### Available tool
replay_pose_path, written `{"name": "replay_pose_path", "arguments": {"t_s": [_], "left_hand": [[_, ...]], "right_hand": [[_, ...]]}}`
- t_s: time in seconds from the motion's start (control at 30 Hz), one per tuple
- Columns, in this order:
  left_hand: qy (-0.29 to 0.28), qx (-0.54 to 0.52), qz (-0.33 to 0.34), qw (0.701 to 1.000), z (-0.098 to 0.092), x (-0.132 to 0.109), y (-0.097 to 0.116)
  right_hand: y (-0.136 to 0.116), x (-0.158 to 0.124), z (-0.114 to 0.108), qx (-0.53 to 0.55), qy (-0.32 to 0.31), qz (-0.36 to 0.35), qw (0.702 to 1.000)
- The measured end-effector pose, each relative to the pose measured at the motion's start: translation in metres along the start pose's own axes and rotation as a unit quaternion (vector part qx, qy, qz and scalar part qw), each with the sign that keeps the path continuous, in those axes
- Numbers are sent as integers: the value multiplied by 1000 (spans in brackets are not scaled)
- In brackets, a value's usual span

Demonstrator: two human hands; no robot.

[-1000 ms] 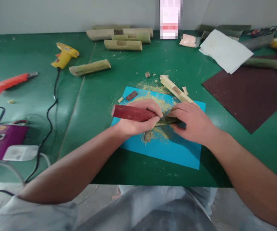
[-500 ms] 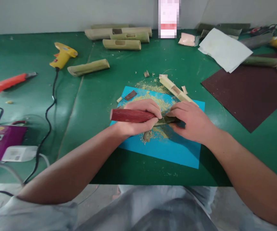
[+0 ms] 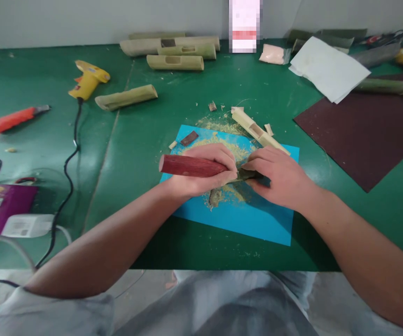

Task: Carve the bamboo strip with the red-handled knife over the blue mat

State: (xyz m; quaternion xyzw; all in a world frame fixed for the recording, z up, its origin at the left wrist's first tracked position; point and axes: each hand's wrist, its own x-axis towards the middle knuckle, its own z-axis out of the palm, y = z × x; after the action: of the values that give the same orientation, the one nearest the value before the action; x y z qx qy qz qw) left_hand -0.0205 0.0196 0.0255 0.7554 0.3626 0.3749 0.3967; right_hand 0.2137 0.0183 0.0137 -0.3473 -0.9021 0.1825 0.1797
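My left hand (image 3: pixel 201 173) is closed around a dark red wooden handle (image 3: pixel 183 166) that points left; its working end is hidden under my fingers. My right hand (image 3: pixel 280 177) is closed on a short green bamboo piece (image 3: pixel 246 175), pressing it down right beside the left hand. Both hands rest over a blue sheet (image 3: pixel 243 214) strewn with pale sawdust (image 3: pixel 227 149). A split, pale bamboo piece (image 3: pixel 255 130) lies just beyond my right hand.
Several bamboo tubes (image 3: pixel 173 49) lie at the back, one more (image 3: pixel 126 97) nearer. A yellow glue gun (image 3: pixel 87 80) with a black cord and an orange utility knife (image 3: pixel 8 120) lie left. White paper (image 3: pixel 327 67) and a dark brown sheet (image 3: pixel 358 130) lie right. A purple box (image 3: pixel 1 200) sits near left.
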Motion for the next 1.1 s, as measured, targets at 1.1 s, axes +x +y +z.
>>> {"name": "replay_pose_path", "arguments": {"t_s": [1.1], "left_hand": [[153,12,154,976,9,-9,-24]], "right_hand": [[5,0,4,-25,22,-19,999]]}}
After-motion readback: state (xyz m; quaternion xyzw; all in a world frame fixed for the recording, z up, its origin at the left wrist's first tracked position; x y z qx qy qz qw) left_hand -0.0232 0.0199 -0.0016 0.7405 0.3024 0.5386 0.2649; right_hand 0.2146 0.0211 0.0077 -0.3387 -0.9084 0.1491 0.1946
